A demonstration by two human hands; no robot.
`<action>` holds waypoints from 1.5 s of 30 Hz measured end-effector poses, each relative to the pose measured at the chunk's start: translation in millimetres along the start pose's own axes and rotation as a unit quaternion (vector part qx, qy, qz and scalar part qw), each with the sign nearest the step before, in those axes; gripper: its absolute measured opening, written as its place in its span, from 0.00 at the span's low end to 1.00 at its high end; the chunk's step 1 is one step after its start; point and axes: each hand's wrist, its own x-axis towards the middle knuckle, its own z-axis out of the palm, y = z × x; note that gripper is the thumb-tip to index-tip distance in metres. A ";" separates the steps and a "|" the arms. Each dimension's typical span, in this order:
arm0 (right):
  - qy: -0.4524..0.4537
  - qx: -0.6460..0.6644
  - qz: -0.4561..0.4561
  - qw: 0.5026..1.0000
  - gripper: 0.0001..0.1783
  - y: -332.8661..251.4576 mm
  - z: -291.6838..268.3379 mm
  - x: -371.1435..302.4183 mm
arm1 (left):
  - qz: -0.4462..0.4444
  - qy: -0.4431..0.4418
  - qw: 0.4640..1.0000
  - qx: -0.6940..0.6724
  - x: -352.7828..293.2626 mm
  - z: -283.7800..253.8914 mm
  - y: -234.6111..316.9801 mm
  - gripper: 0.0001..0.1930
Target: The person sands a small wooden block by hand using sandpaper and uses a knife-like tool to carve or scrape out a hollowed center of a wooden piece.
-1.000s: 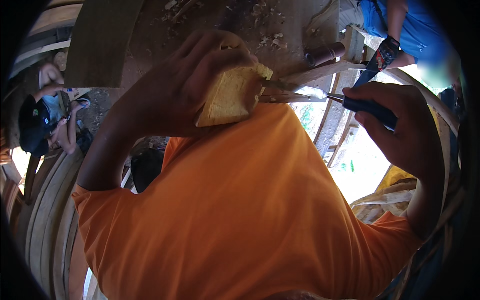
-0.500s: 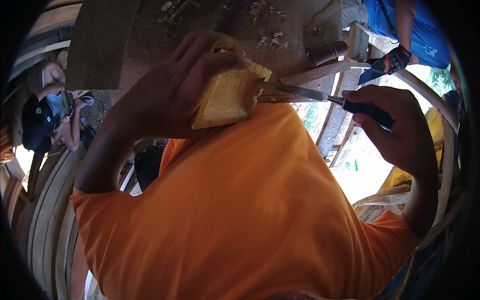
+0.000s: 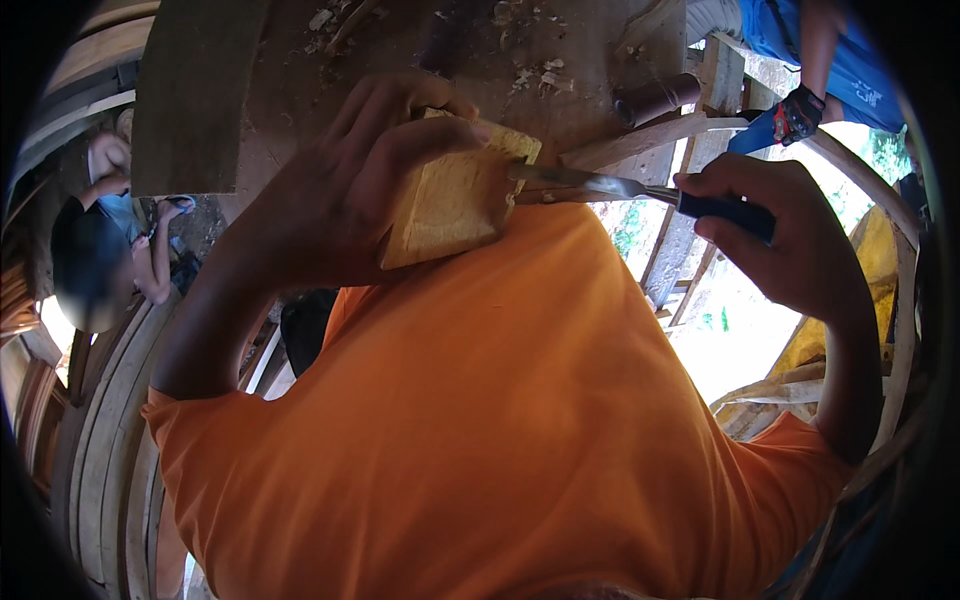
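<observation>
Tilted against the front of my orange shirt is a pale wooden block [image 3: 455, 205], roughly cut along its right end. My left hand [image 3: 385, 165] grips it from the left and over the top, fingers wrapped round its upper edge. A chisel [image 3: 600, 184] with a dark blue handle is in my right hand [image 3: 775, 220], closed round the handle with the thumb along it. The metal blade points left, and its tip meets the right end of the block. The exact contact at the tip is partly in shadow.
Wood shavings [image 3: 545, 78] lie on the brown workbench [image 3: 300, 120] beyond my hands. A dark cylinder [image 3: 657, 97] rests near its right edge. One person in blue [image 3: 850, 60] with a gloved hand is at the upper right, another person [image 3: 100, 240] sits at left beside curved planks [image 3: 110, 430].
The chisel and my right hand have shifted slightly left, the blade tip further over the block's end. The seated person at left has moved their head lower.
</observation>
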 end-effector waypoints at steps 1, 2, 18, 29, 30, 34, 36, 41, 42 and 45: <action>-0.018 0.020 0.039 0.999 0.16 1.2 -1.7 1.3 | 0.000 -0.001 1.000 0.001 0.0 -0.1 -0.2 0.43; -0.041 0.063 0.102 0.992 0.16 1.8 -3.3 2.6 | 0.000 -0.001 1.000 0.002 -0.2 -0.2 -0.4 0.44; 0.024 -0.020 -0.027 0.999 0.15 -20.3 -1.7 -13.8 | 0.015 -0.041 0.998 0.048 1.8 -4.4 7.3 0.50; 0.018 -0.027 -0.007 0.999 0.16 -12.2 0.2 -7.0 | 0.013 -0.028 0.999 0.045 -2.4 0.9 -1.1 0.48; 0.020 -0.018 -0.011 1.000 0.16 -12.3 0.4 -6.2 | 0.011 -0.027 0.999 0.038 -2.5 1.0 -1.9 0.48; 0.018 0.015 -0.027 0.999 0.17 -7.8 -1.4 -5.9 | 0.000 -0.041 0.998 0.047 -1.5 -2.2 -0.7 0.48; 0.008 0.010 -0.026 1.000 0.18 -7.2 -5.4 -7.1 | 0.002 -0.042 0.998 0.041 -0.5 -3.4 -0.1 0.47; 0.004 0.030 -0.037 0.999 0.19 -3.6 -7.3 -8.6 | -0.001 -0.052 0.997 0.064 -4.4 -2.6 -3.9 0.47; 0.009 0.024 -0.041 0.999 0.19 -4.1 -6.7 -9.6 | 0.000 -0.053 0.996 0.067 -4.5 -2.7 -3.6 0.47; 0.028 0.010 -0.046 0.998 0.19 -6.6 -3.9 -13.3 | -0.005 -0.057 0.996 0.070 -5.5 -2.7 -2.9 0.47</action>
